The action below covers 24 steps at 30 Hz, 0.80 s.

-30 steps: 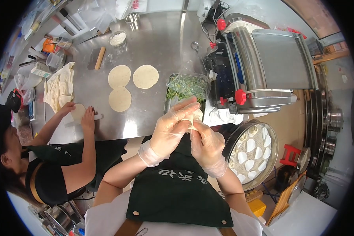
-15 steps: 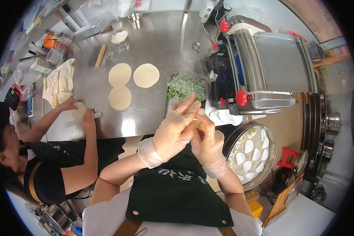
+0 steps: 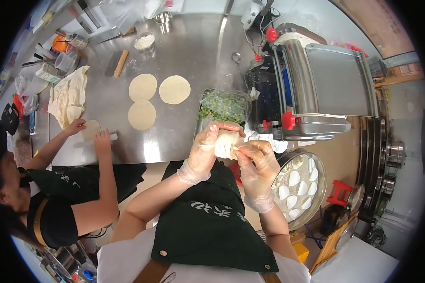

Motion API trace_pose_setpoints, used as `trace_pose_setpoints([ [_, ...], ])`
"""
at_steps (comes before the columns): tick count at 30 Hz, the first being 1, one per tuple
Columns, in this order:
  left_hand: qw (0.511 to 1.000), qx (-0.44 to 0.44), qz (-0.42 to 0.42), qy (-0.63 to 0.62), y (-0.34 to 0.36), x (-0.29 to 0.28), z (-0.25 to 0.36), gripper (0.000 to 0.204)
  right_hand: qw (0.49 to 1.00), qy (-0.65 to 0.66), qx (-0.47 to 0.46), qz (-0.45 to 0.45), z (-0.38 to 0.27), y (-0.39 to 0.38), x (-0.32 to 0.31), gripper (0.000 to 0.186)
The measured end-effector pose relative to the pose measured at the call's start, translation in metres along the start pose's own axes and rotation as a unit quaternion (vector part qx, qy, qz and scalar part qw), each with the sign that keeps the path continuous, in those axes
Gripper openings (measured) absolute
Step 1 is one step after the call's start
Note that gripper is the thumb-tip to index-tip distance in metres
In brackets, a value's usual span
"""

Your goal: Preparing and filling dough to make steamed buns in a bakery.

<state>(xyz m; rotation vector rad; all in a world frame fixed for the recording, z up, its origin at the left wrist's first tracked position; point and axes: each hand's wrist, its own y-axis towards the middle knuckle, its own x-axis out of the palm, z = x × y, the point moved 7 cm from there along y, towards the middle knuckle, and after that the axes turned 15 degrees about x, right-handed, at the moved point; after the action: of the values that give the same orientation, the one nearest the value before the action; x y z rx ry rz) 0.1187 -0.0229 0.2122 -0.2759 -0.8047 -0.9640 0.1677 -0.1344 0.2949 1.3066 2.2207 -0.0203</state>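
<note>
A pale, pleated dough bun (image 3: 226, 144) sits in my left hand (image 3: 202, 150), whose fingers cup its far and left sides. My right hand (image 3: 259, 162) pinches the bun's gathered edge on the right. See-through gloves cover both hands. Just beyond them lies a rectangular tray (image 3: 198, 123) of chopped green filling (image 3: 222, 107), partly under see-through plastic. Three flat dough rounds (image 3: 174, 89) rest on the steel table (image 3: 184, 52), left of the tray. To the right of my right hand is a round steamer (image 3: 322, 198) holding white paper pieces (image 3: 292, 202) and a few buns.
At the left, a co-worker handles a dough round (image 3: 90, 130) beside a white rolling pin (image 3: 112, 137). A cream cloth (image 3: 68, 96), a wooden-handled scraper (image 3: 121, 63) and a bowl of white powder (image 3: 144, 41) lie farther back. A dough-rolling machine (image 3: 311, 80) stands at the right.
My hands have turned and spread apart, so the bun between them now shows. My left hand now cups it from the left. The co-worker's dough round has shifted slightly.
</note>
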Motion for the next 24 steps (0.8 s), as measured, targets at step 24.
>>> trace_pose_setpoints([
  [24,0.913,-0.316,-0.17,-0.192,-0.008,0.043,-0.035,0.089,0.964,-0.042,-0.223,-0.142,-0.018,0.014,-0.034,0.043],
])
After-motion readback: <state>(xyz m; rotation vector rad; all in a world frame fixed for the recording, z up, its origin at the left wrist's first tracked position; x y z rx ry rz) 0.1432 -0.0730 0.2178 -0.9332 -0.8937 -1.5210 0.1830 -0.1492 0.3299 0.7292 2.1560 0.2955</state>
